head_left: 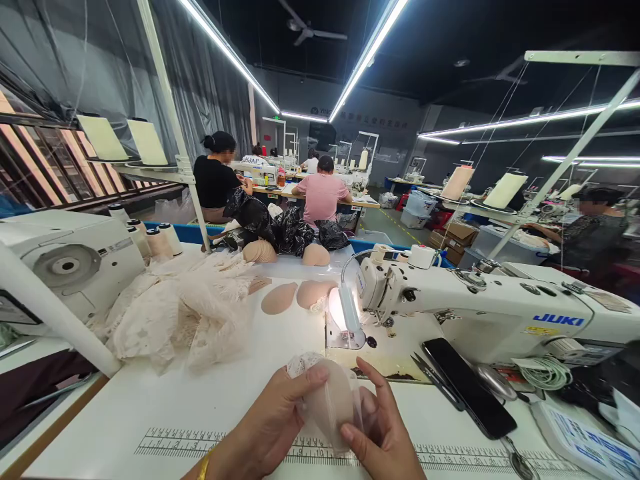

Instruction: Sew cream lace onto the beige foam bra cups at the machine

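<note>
Between my two hands is a beige bra cup (pixel 327 400) with white lace and sheer fabric along its edges, held above the table's printed ruler. My left hand (pixel 273 413) grips its left side, the thumb pressed on the cup's face. On the right, my right hand (pixel 377 427) pinches the lower edge and sheer fabric between thumb and fingers, with the index finger raised. Just beyond lie a flat beige cup (pixel 279 299) and another cup with lace (pixel 314 293), beside the lit needle area of a white sewing machine (pixel 460 307).
A heap of cream lace (pixel 175 307) covers the table's left side. Right of my hands lie a black phone (pixel 470 387) and tweezers (pixel 435 380). Stacked cups (pixel 260 251) and black plastic bags (pixel 290 227) stand at the back. Several people sit at machines farther off.
</note>
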